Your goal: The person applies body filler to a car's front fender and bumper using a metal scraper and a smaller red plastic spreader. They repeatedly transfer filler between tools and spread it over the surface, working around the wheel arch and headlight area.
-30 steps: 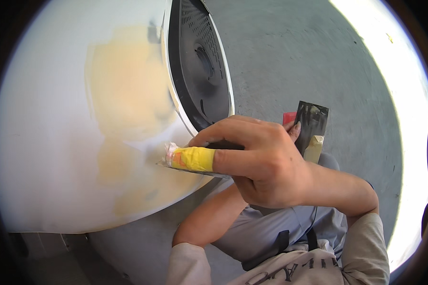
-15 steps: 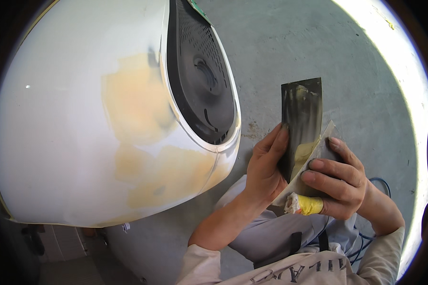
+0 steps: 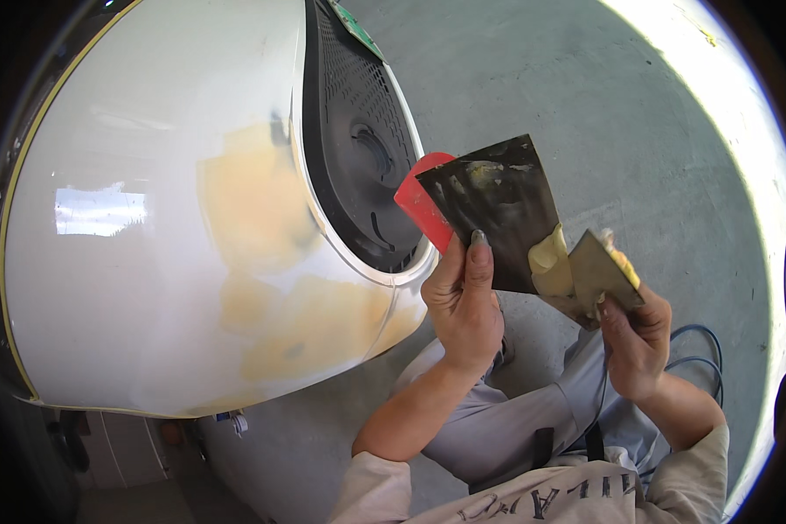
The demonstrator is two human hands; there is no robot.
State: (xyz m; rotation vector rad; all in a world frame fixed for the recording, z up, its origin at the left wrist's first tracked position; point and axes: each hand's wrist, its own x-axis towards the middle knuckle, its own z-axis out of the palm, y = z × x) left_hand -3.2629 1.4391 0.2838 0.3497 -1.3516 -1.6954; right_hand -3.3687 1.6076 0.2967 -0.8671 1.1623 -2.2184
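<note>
My left hand (image 3: 465, 306) grips a dark rectangular putty board (image 3: 498, 201), thumb on its face. A red, round-cornered piece (image 3: 421, 203) sticks out from behind the board. Pale yellow putty (image 3: 550, 262) lies on the board's right part. My right hand (image 3: 637, 341) is closed on a flat greyish putty scraper (image 3: 610, 269), whose edge meets the putty. Yellow wrapping on a finger shows behind the scraper. To the left stands a white car bumper (image 3: 96, 288) with smooth pale yellow filler patches (image 3: 253, 205). Neither hand touches it.
A black perforated insert (image 3: 358, 166) sits in the bumper's opening, with a green piece (image 3: 355, 31) at its top. Yellow tape edges the bumper. A blue hose (image 3: 716, 349) lies on the grey floor (image 3: 533, 70) at right. My grey-trousered legs are below.
The board has tilted to the left, and the red piece behind it has come into sight. My right hand has turned over with the scraper, now thumb side showing.
</note>
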